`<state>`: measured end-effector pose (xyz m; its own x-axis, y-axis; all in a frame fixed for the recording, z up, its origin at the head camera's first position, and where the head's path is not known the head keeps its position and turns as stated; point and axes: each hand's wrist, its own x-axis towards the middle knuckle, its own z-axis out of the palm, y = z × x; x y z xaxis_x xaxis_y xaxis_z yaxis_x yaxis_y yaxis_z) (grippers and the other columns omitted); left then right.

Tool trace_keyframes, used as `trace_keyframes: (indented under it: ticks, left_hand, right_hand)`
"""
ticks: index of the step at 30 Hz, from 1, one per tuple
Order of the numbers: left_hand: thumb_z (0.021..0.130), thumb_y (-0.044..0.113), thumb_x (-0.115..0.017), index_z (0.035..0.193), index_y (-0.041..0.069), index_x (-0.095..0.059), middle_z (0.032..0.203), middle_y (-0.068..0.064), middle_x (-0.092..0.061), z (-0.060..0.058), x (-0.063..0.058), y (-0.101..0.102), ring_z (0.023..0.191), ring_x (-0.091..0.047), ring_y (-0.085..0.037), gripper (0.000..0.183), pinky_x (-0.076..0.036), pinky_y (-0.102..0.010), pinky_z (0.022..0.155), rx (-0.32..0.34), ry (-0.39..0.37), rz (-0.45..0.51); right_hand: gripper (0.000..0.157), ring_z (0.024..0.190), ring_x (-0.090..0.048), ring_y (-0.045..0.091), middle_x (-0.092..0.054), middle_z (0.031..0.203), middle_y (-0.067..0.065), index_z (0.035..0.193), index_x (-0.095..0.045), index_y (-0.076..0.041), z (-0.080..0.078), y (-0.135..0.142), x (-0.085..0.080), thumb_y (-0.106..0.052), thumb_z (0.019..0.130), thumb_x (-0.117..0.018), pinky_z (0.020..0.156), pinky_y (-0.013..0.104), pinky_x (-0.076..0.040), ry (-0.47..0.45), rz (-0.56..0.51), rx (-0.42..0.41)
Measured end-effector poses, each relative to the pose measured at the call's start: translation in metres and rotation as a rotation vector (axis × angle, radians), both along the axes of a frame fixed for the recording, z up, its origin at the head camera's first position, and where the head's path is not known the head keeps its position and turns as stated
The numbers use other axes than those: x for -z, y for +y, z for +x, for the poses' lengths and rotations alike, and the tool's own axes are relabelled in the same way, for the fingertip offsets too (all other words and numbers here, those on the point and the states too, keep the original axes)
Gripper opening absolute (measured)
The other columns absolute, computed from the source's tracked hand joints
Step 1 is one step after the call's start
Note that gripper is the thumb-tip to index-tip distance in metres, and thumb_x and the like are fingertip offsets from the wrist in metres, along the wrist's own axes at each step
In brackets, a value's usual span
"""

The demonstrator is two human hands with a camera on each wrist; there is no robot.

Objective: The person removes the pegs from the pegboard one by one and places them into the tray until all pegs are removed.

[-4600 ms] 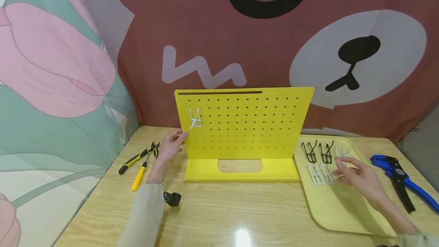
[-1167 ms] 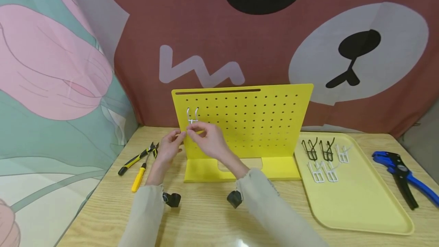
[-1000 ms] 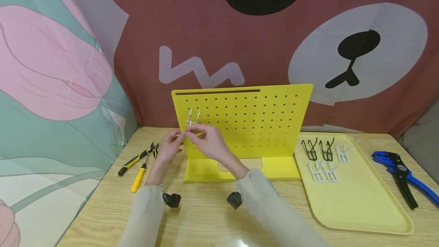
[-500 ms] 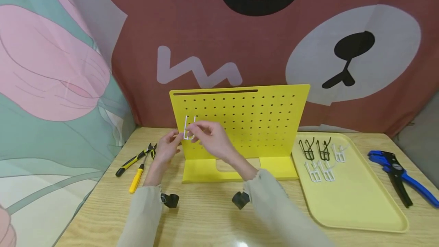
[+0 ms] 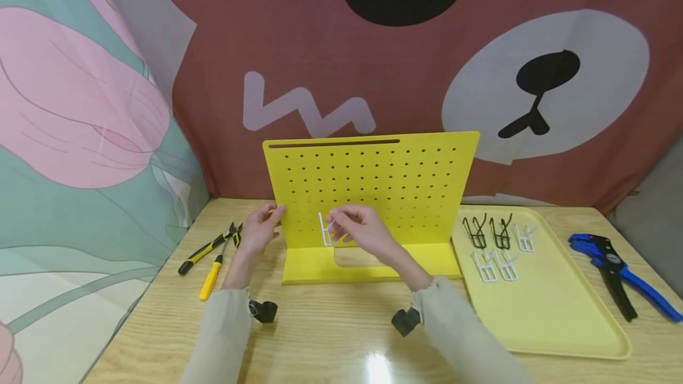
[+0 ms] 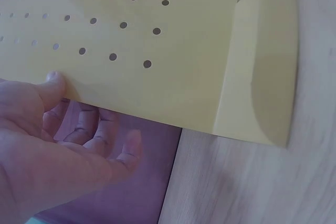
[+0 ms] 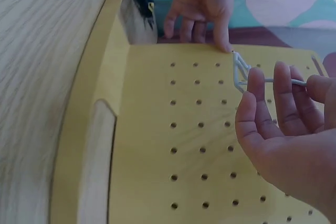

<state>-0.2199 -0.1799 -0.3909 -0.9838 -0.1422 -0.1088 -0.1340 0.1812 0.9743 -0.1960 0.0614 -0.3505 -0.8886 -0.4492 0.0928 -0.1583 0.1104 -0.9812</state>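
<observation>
A yellow pegboard (image 5: 427, 238) stands upright on its base in the middle of the table. My left hand (image 5: 259, 230) grips its left edge; in the left wrist view the thumb (image 6: 52, 87) lies on the front face and the other fingers are behind the edge. In front of the lower left part of the board, my right hand (image 5: 368, 234) holds a white wire hook (image 5: 324, 231). The right wrist view shows the hook's frame (image 7: 236, 69) sticking out beyond the fingertips, its long prong between the fingers and thumb. No hook hangs on the board.
On the right, a pale yellow tray (image 5: 560, 319) carries two black hooks (image 5: 475, 233) and several white hooks (image 5: 525, 239). Blue-and-black wire strippers (image 5: 613, 262) lie beyond it. Left of the board are yellow-and-black pliers (image 5: 205, 251) and a yellow-handled screwdriver (image 5: 210, 280).
The white hook has come off the board's upper left holes. My right hand has carried it down and to the right. My left hand has stayed at the board's edge.
</observation>
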Motion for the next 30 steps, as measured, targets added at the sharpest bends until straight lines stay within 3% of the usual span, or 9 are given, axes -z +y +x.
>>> trace_keyframes:
  ticks: [4, 8, 16, 22, 30]
  left_hand:
    - [0.100, 0.035, -0.052, 0.116, 0.007, -0.056, 0.125, -0.014, -0.058, 0.000, 0.000, -0.002, 0.114, -0.053, -0.028, 0.032, -0.040, -0.049, 0.091, 0.000, 0.002, -0.001]
    - [0.100, 0.034, -0.052, 0.117, 0.006, -0.057, 0.125, -0.014, -0.058, 0.000, 0.003, -0.003, 0.112, -0.053, -0.028, 0.033, -0.041, -0.049, 0.089, -0.003, 0.006, 0.002]
    - [0.099, 0.035, -0.052, 0.117, 0.007, -0.058, 0.123, -0.013, -0.058, -0.002, 0.004, -0.002, 0.111, -0.053, -0.028, 0.033, -0.042, -0.047, 0.087, 0.014, 0.017, -0.001]
    - [0.100, 0.034, -0.052, 0.117, 0.007, -0.057, 0.124, -0.013, -0.057, 0.001, 0.002, -0.003, 0.112, -0.052, -0.028, 0.032, -0.041, -0.047, 0.088, 0.018, 0.014, 0.014]
    - [0.100, 0.033, -0.052, 0.120, 0.007, -0.057, 0.125, -0.014, -0.057, 0.001, 0.002, -0.003, 0.111, -0.052, -0.028, 0.033, -0.041, -0.048, 0.089, 0.028, 0.022, 0.026]
  right_hand:
    - [0.033, 0.088, -0.064, 0.035, -0.067, 0.092, 0.014, 0.110, -0.062, 0.008, 0.001, 0.017, 0.011, -0.022, 0.102, -0.050, 0.077, 0.041, -0.052, -0.019, 0.011, 0.029]
    - [0.034, 0.084, -0.065, 0.026, -0.067, 0.092, 0.014, 0.110, -0.062, 0.007, 0.002, 0.036, 0.019, -0.024, 0.101, -0.051, 0.074, 0.035, -0.053, -0.031, 0.055, 0.069]
    - [0.035, 0.083, -0.067, 0.027, -0.067, 0.093, 0.021, 0.109, -0.062, 0.007, 0.013, 0.081, 0.022, -0.025, 0.101, -0.052, 0.071, 0.031, -0.053, -0.015, 0.052, 0.149]
    - [0.033, 0.083, -0.068, 0.023, -0.068, 0.091, 0.014, 0.106, -0.063, 0.004, 0.025, 0.122, 0.027, -0.027, 0.101, -0.052, 0.074, 0.032, -0.054, -0.003, -0.001, 0.231]
    - [0.025, 0.081, -0.067, 0.012, -0.069, 0.089, 0.004, 0.103, -0.066, -0.004, 0.043, 0.191, 0.026, -0.020, 0.103, -0.047, 0.070, 0.026, -0.053, 0.093, 0.045, 0.276]
